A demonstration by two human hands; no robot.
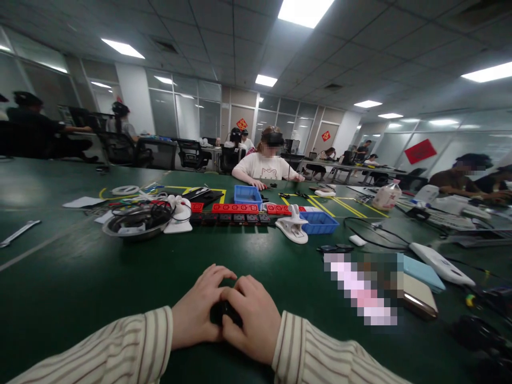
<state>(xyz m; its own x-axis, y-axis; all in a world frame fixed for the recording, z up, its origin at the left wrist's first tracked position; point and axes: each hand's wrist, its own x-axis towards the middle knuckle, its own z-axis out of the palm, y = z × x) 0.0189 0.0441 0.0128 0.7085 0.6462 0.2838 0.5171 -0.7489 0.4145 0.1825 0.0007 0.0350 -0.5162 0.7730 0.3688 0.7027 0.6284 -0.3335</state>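
Fingers point(219, 275) of my left hand point(198, 317) and right hand point(252, 322) are curled closed together around a small black object point(226, 313) (mostly hidden, so I cannot tell what it is), low on the green tabletop point(100, 277); farther off sit a metal bowl point(136, 226) of cables, a white clamp-like tool point(293, 228) and a blue bin point(320, 222); beyond them sits a person point(267, 165) in white.

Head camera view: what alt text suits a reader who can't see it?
The person's left hand and right hand close around a small black object on a green table. Beyond are a metal bowl, blue bins and another person.
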